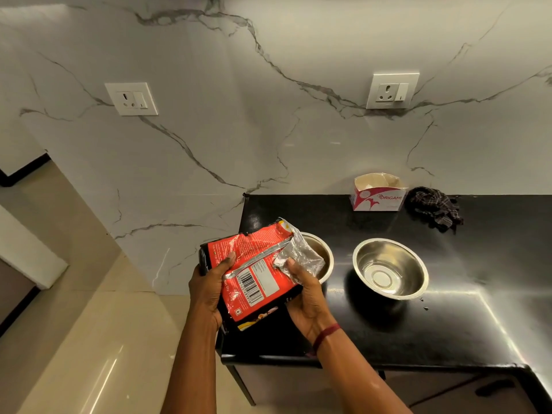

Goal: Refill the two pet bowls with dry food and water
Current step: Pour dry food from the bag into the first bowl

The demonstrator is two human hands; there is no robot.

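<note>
Head view, single entry
Item: food packet (248,255), red with a torn silver mouth, held in the air over the left end of the black counter (448,324)
Left hand (209,291): curled round the packet's lower left side, thumb on its face
Right hand (307,297): pinching the silver flap at the mouth
Long axis: runs away from the person and rightward, with the mouth end overlapping the left bowl (324,252) (mostly hidden behind the foil, contents not visible)
Right bowl (389,268): just beside it, further right, no food showing
Judged bearing for the pour: the mouth points at the left bowl, the right hand is nearer it, and lifting the tail end should start the flow
</note>
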